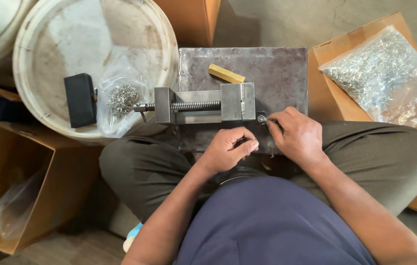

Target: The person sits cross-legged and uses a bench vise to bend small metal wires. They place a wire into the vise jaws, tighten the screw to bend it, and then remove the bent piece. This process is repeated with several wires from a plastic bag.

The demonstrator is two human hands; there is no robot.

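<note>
while the right hand [299, 137] pinches a small metal part [262, 118] just beside the jaw end of the steel vise [203, 104], the left hand [230, 147] rests curled nearby, fingers closed on nothing i can make out. this looks like the step of presenting the part to the vise; seating it calls for a steady, fine grip. the vise lies on a metal plate [277, 68], its screw running left to right; the part's own direction is too small to tell.

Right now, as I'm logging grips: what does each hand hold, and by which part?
The right hand pinches a small metal piece by its near end, beside the vise. The left hand is curled shut; whether it holds anything cannot be told.
</note>
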